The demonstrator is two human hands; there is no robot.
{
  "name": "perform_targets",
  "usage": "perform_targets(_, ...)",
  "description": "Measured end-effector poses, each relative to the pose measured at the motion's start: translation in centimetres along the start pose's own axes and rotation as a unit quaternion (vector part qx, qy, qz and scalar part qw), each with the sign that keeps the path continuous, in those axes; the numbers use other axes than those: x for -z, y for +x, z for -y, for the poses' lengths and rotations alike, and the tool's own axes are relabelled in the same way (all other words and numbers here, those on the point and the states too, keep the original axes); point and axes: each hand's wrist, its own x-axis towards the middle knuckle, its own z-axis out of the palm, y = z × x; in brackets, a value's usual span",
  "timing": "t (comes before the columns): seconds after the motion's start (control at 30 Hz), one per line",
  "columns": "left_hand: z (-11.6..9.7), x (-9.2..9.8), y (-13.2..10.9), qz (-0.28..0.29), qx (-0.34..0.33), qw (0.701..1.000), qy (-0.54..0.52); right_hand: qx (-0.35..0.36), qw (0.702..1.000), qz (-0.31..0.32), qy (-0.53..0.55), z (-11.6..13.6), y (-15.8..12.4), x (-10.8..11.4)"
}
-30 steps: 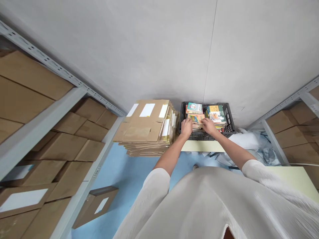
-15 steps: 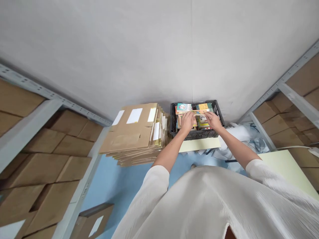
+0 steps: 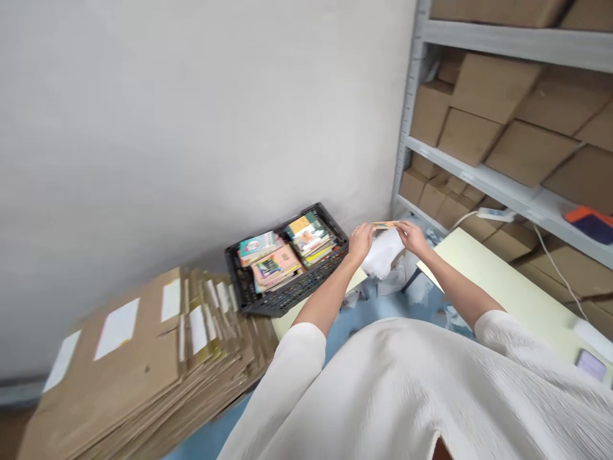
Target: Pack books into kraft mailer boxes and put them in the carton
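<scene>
Between my two hands a thin book [image 3: 385,225] with an orange-toned cover is held up, seen nearly edge-on. My left hand [image 3: 361,243] pinches its left end, and my right hand [image 3: 412,239] grips the right end. Left of my hands, a black plastic crate [image 3: 306,292] stands tilted in view against the wall. Inside it lie several stacks of books, among them a pink-covered book [image 3: 278,263] and a teal-covered book [image 3: 258,245]. The book in my hands is clear of the crate, over white wrapping material [image 3: 383,254] lower down.
A tall pile of flattened cardboard boxes [image 3: 138,358] stands left of the crate. On the right is a pale yellow table [image 3: 507,281] with a phone [image 3: 590,365] on it. Behind it, a metal shelf [image 3: 479,174] holds cardboard boxes, with a white power strip [image 3: 496,214] near it.
My view has turned to the right, towards the shelf and table. Both hands have lifted the thin book out of the crate and carried it right.
</scene>
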Motion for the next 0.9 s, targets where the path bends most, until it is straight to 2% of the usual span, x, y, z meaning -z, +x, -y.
perform_targets(0.13, -6.8, -7.1, 2.0, 0.048, -0.052, 0.997, -0.016, -0.037, 0.997, -0.043, -0.043, -6.7, -5.8, 5.9)
perform_targets(0.23, -11.3, -12.3, 2.7, 0.092, -0.070, 0.993, -0.028, -0.070, 0.994, -0.055, -0.070, -11.1, -10.4, 9.6)
perform_targets(0.33, -14.9, -16.7, 2.7, 0.150, -0.086, 0.984, -0.041, -0.121, 0.986, -0.050, -0.100, -14.3, -15.0, 12.3)
perform_targets(0.43, -17.4, -20.3, 2.6, 0.204, -0.105, 0.972, -0.051, -0.183, 0.974, -0.036, -0.127, -16.3, -19.0, 14.0)
perform_targets(0.63, -19.9, -26.0, 3.0, 0.299, -0.137, 0.942, -0.061, -0.309, 0.941, 0.001, -0.141, -18.4, -24.4, 14.9)
perform_targets(0.9, -19.7, -32.0, 4.6, 0.404, -0.174, 0.895, -0.078, -0.438, 0.888, 0.021, -0.141, -20.0, -27.1, 12.8)
